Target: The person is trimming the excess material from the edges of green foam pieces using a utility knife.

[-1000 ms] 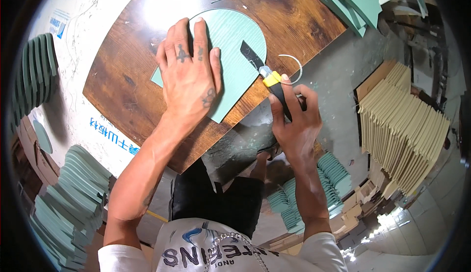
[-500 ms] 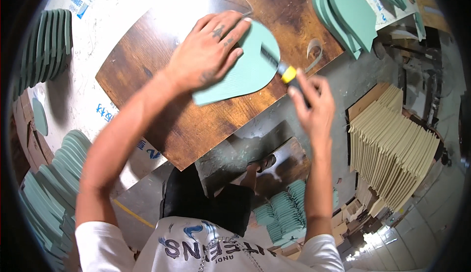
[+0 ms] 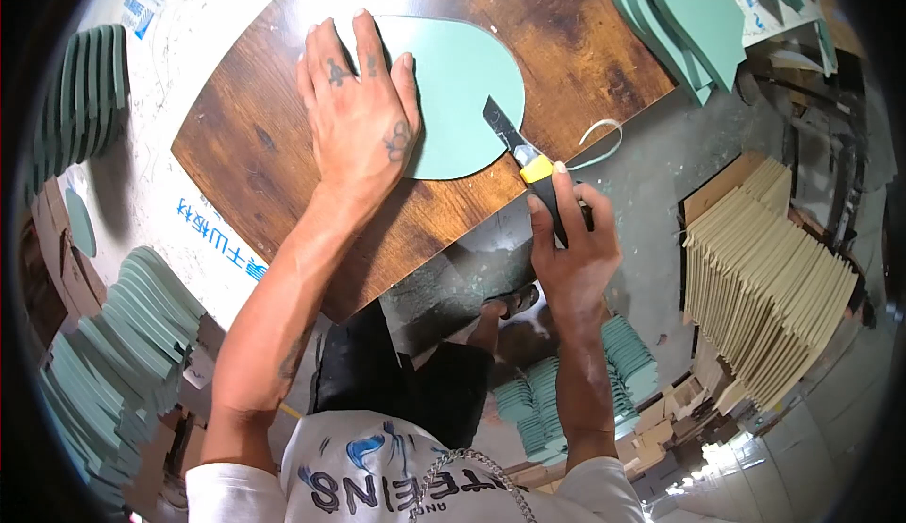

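A flat, round-ended pale green panel (image 3: pixel 462 79) lies on a brown wood-grain board (image 3: pixel 255 98). My left hand (image 3: pixel 359 131) rests over the panel's left part with its fingers outstretched, covering some of it. In my right hand (image 3: pixel 578 254) is a utility knife (image 3: pixel 538 169) with a black and yellow handle, fingers wrapped round the grip. Its dark blade extends over the panel's lower right edge; whether it touches the surface I cannot tell. A thin pale strip (image 3: pixel 604 150) curls beside the knife at the board's edge.
Stacked green panels (image 3: pixel 689 23) stand at the far right of the board, with more rows at the left (image 3: pixel 80 98) and lower left (image 3: pixel 142 306). A tall stack of tan sheets (image 3: pixel 764 278) is on the right. Other green stacks (image 3: pixel 538 405) lie on the floor.
The panel has turned and shifted slightly left under my left hand, which has moved left with its fingers more upright. My right hand has come down and left with the knife.
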Tool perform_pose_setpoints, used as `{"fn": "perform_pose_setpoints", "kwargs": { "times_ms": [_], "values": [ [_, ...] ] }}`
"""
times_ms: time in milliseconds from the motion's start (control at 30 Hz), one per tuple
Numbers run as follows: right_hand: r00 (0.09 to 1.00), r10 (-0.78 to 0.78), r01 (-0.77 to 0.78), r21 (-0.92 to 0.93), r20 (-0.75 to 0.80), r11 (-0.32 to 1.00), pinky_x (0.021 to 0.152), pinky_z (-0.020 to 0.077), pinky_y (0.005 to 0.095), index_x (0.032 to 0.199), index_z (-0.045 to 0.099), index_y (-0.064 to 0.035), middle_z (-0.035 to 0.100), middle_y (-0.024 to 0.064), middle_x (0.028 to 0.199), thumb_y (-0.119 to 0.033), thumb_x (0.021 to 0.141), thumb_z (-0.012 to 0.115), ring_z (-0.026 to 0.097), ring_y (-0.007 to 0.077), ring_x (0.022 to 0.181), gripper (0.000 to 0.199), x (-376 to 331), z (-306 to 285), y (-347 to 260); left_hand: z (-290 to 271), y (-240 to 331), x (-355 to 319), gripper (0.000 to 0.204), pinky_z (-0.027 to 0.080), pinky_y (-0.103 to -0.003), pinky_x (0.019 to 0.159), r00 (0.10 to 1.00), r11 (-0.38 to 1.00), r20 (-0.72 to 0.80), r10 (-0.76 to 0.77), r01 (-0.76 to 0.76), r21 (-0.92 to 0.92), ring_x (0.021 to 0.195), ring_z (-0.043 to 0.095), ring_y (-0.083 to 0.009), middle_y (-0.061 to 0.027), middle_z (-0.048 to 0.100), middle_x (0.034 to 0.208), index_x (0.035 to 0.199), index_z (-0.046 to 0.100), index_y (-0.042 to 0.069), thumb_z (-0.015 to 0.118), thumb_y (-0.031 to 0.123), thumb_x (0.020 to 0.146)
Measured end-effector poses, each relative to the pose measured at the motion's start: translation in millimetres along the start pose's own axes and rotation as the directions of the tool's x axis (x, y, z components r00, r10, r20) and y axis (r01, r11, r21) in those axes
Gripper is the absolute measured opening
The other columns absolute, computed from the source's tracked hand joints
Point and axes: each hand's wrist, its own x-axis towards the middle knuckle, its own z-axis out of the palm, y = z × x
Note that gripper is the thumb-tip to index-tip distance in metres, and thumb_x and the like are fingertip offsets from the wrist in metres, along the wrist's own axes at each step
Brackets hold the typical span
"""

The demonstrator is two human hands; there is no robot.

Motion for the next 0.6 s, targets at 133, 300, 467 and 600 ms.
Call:
{"fn": "perform_pose_setpoints", "kwargs": {
  "times_ms": [133,300,467,600],
  "values": [
    [0.999,-0.032,0.032,0.033,-0.013,0.999,0.065,0.0554,0.0388,0.129,0.07,-0.0139,0.059,0.0084,0.099,-0.024,0.092,0.078,0.065,0.0258,0.08,0.04,18.3,1.5,1.6,4.8,-5.8,-2.5,0.053,0.034,-0.061,0.112,0.998,0.997,-0.042,0.042,-0.039,0.071,0.135,0.044,-0.0483,-0.0352,0.045,0.143,0.143,0.048,-0.005,0.051,0.031,0.105],
    [0.998,-0.056,0.054,-0.062,-0.023,0.997,0.064,0.0587,0.0367,0.126,0.074,-0.013,0.066,0.0093,0.098,-0.023,0.087,0.081,0.069,0.0238,0.078,0.041,59.0,10.1,17.7,-12.7,16.3,2.8,0.052,0.035,-0.058,0.111,0.999,0.997,0.044,-0.021,0.018,0.081,0.128,0.045,-0.0546,-0.0435,0.046,0.135,0.141,0.044,-0.013,0.056,0.016,0.1],
    [0.99,-0.143,0.143,0.075,-0.003,0.987,0.075,0.0546,0.039,0.123,0.076,-0.0151,0.067,0.0092,0.097,-0.022,0.084,0.082,0.065,0.0261,0.088,0.04,86.8,2.3,36.1,-13.1,-1.7,26.9,0.059,0.034,-0.057,0.114,0.982,0.987,0.109,0.157,-0.153,-0.05,0.13,0.046,-0.0534,-0.0437,0.044,0.139,0.145,0.041,-0.012,0.053,0.025,0.102],
    [0.992,-0.11,0.105,0.083,0.059,0.991,0.073,0.0543,0.0395,0.127,0.073,-0.0164,0.064,0.0074,0.102,-0.025,0.086,0.082,0.061,0.0277,0.087,0.043,15.0,3.4,15.8,-3.7,-39.4,82.8,0.06,0.032,-0.06,0.117,0.783,0.773,0.152,0.603,-0.526,-0.355,0.136,0.045,-0.0506,-0.0389,0.044,0.144,0.146,0.04,-0.009,0.046,0.034,0.105]
  ]
}}
